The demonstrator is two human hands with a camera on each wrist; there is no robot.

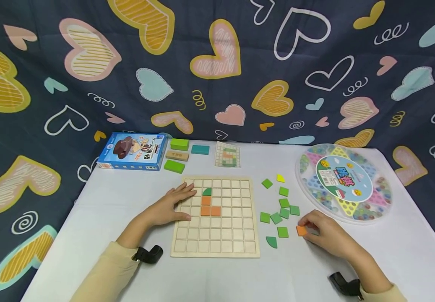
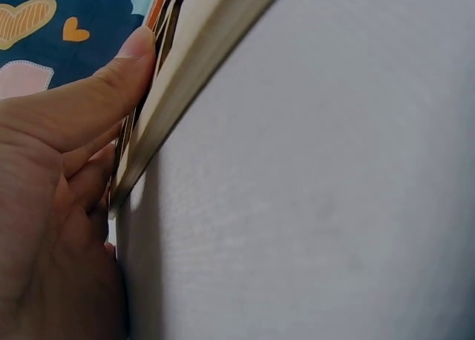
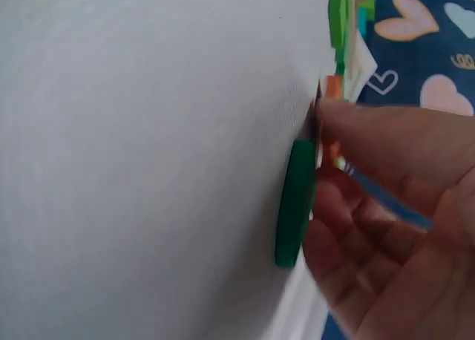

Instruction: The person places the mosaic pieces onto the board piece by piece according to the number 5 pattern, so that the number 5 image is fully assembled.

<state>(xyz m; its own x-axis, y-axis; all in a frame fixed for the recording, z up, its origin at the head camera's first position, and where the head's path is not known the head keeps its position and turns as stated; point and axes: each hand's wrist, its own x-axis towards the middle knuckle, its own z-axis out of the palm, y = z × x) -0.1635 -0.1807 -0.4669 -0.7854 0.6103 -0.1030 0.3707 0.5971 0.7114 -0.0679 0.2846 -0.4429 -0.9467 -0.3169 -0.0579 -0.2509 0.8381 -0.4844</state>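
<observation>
Right hand (image 1: 324, 235) pinching an orange tile (image 1: 301, 230) on the table; left hand (image 1: 172, 205) flat on the wooden grid board (image 1: 215, 245)

The right fingers curl round the tile, just beside scattered green tiles (image 1: 283, 208); the left fingers lie straight over the board's left edge, holding nothing. Around them a white table (image 1: 126, 201), a blue game box (image 1: 132, 151), a round marble tray (image 1: 343, 182), and a dark heart-print cloth (image 1: 217, 63) behind

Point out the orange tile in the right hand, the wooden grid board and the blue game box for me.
orange tile (image 1: 301, 230), head view, on its visible top face.
wooden grid board (image 1: 217, 243), head view, on a bare square near its front edge.
blue game box (image 1: 132, 151), head view, on the middle of its lid.
</observation>
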